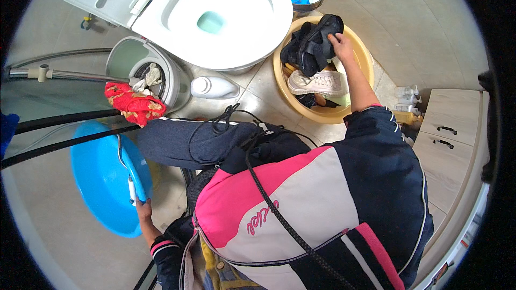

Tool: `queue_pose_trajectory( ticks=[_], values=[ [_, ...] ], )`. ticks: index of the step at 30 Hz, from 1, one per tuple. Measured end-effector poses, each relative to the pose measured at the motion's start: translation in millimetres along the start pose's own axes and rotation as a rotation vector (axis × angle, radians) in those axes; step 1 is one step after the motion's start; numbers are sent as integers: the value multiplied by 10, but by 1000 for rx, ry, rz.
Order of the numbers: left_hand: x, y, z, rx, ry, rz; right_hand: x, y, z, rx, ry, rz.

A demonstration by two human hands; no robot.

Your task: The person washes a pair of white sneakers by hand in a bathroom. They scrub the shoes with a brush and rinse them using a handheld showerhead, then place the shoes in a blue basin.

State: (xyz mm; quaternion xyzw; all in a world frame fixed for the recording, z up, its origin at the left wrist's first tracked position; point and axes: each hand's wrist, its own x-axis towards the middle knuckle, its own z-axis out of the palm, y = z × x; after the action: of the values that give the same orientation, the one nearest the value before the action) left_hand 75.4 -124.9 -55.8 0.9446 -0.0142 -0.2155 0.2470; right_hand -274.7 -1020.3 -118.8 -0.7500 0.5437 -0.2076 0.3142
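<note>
On the left, my left hand [144,209] grips the rim of a blue plastic basin [100,173]. A white shower handset [132,189] with a metal hose lies against the basin's inner wall, just above my fingers. To the right, my right hand [342,47] holds a black shoe [318,42], probably a sandal, over a yellow plastic tub [356,106]. A pale pink lace-up sneaker [316,83] lies on its side in the tub, below the black shoe. Other footwear lies under these, partly hidden.
A white toilet [242,44] with raised lid stands ahead. Beside it are a white bottle [215,87], a grey mop bucket [175,72] with a red cloth [135,102], and a waste bin [310,7]. Black-framed glass [60,123] crosses the left; a cabinet [447,141] stands right.
</note>
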Motion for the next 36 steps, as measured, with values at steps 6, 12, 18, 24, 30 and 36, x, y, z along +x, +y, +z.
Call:
queue_pose_trajectory(
  ticks=[6, 12, 18, 24, 30, 36],
  values=[
    [-4, -14, 10, 31, -9, -86, 208, 1019, -133, -31, 395, 101],
    [-141, 319, -4, 241, 6, -50, 17, 1101, 111, -33, -118, 237],
    [-150, 57, -118, 79, 27, -55, -54, 1118, 139, -55, -73, 334],
    [-161, 218, -87, 77, 12, -95, -200, 1463, -197, 176, 296, 357],
    [-122, 262, -63, 163, 6, -93, -365, 686, -974, 467, 579, 249],
    [-63, 68, -70, 163, 3, -79, -518, -416, -1016, -22, -189, -39]
  ],
)
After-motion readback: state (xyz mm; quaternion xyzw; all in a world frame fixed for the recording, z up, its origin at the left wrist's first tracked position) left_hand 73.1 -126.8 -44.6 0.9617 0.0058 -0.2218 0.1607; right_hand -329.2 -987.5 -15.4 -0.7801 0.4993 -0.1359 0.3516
